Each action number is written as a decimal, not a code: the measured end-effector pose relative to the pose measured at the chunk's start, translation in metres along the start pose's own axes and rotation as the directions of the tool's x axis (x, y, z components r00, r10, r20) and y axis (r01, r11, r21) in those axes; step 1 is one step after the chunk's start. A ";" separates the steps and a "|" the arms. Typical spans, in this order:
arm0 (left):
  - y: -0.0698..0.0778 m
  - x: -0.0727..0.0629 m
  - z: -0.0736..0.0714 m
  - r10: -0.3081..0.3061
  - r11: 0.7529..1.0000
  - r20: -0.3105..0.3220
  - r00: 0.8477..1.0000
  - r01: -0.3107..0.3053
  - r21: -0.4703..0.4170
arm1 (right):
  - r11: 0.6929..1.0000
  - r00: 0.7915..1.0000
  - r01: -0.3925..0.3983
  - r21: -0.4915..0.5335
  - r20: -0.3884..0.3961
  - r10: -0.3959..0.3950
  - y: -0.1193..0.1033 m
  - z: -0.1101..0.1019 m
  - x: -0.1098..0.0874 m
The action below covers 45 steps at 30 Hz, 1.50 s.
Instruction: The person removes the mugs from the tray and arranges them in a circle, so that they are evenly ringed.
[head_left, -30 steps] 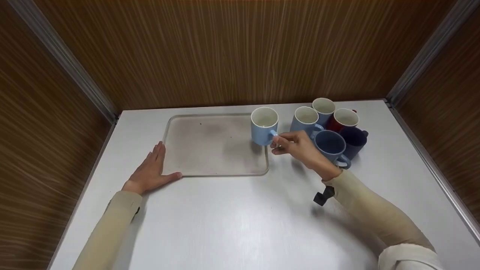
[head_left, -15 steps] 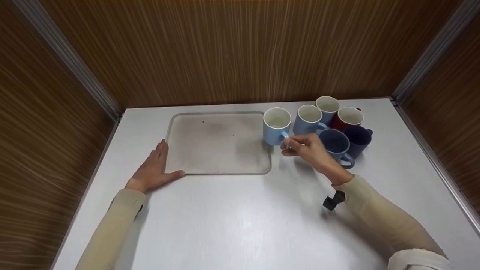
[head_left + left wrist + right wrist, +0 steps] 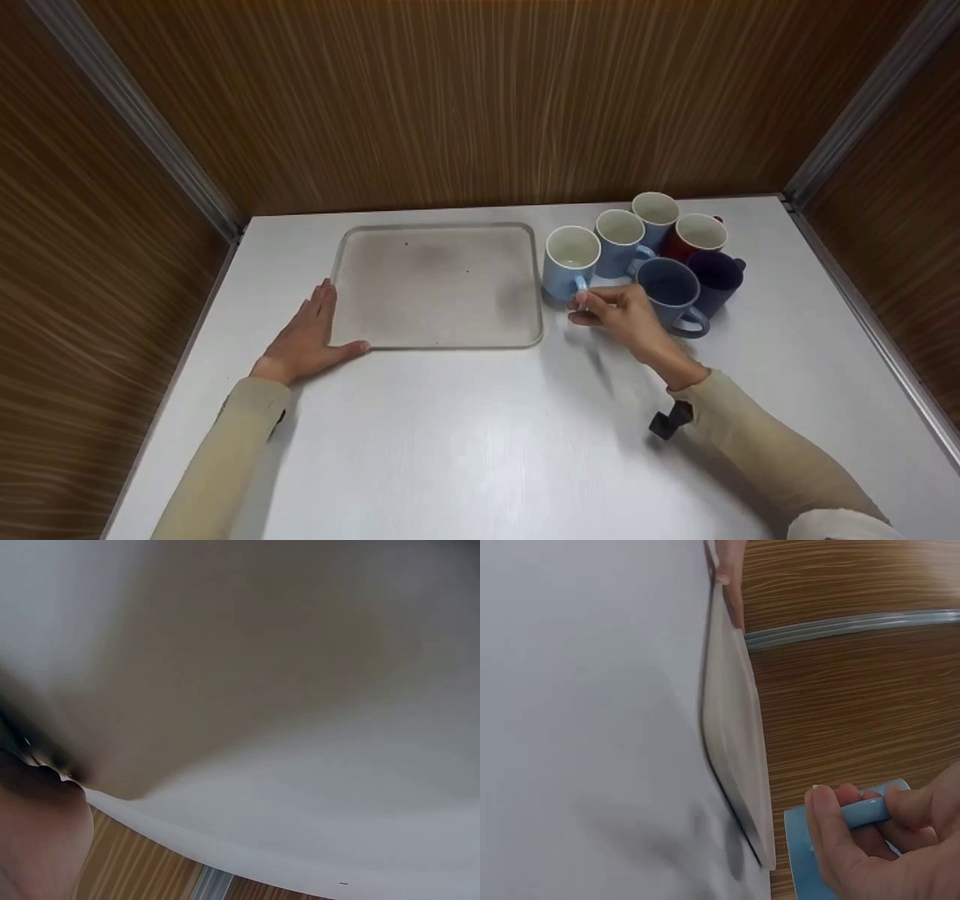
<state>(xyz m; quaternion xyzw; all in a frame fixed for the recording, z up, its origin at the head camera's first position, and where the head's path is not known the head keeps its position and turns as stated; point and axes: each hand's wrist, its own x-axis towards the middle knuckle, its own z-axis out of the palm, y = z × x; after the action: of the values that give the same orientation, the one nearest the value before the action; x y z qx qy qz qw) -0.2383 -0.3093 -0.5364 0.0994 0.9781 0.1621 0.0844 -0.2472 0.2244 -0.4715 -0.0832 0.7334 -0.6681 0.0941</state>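
Note:
In the head view a light blue mug (image 3: pixel 564 279), pale inside, is upright just off the right edge of the tray. My right hand (image 3: pixel 628 319) pinches its handle between thumb and fingers; the right wrist view shows fingers curled through the handle (image 3: pixel 866 813). At the far left, my left hand (image 3: pixel 304 346) lies with straight fingers along the left edge of the beige tray (image 3: pixel 435 300), its thumb at the near left corner. Nothing lies on the tray apart from small dark specks.
Right of the held mug stand two more light blue mugs (image 3: pixel 616 255), a red mug (image 3: pixel 678 248), a grey-blue mug (image 3: pixel 666 283) and a dark navy mug (image 3: pixel 718 279), grouped closely. Wood-grain panels (image 3: pixel 480 105) border the white table (image 3: pixel 450 435) at the back and sides.
My right hand has carried the light blue mug rightward from over the tray's right edge to beside it, and lower. My left hand keeps its place at the tray.

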 end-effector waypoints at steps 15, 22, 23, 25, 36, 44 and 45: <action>0.003 0.000 -0.001 0.000 1.000 0.003 1.000 0.000 0.013 | 0.998 0.994 -0.026 -0.064 -0.111 0.019 0.022 0.001 -0.012; 0.003 0.000 -0.002 0.006 1.000 0.004 1.000 -0.006 0.009 | 0.997 0.987 -0.035 -0.065 -0.162 0.024 0.026 -0.002 -0.016; 0.003 0.000 -0.002 0.006 1.000 0.002 1.000 -0.006 0.008 | 0.997 0.985 -0.037 -0.071 -0.169 0.025 0.026 -0.002 -0.017; 0.003 0.001 -0.001 0.007 1.000 -0.001 1.000 -0.007 0.009 | 0.996 0.984 -0.040 -0.077 -0.178 0.025 0.028 -0.004 -0.018; 0.000 -0.001 0.000 0.000 1.000 0.006 1.000 0.000 0.008 | 0.992 0.977 -0.043 -0.115 -0.210 0.018 0.038 -0.004 -0.024; -0.001 -0.004 0.000 -0.014 1.000 0.011 1.000 0.014 0.003 | 0.997 0.971 -0.059 -0.056 -0.235 0.045 0.041 -0.003 -0.026; -0.002 -0.004 0.000 -0.018 1.000 0.013 1.000 0.018 0.002 | 0.997 0.971 -0.060 -0.055 -0.234 0.046 0.041 -0.003 -0.026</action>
<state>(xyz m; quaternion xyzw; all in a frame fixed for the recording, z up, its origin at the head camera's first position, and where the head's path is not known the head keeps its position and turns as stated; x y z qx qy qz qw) -0.2348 -0.3120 -0.5369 0.0919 0.9786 0.1596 0.0920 -0.2226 0.2374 -0.5113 0.0124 0.7616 -0.6475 0.0229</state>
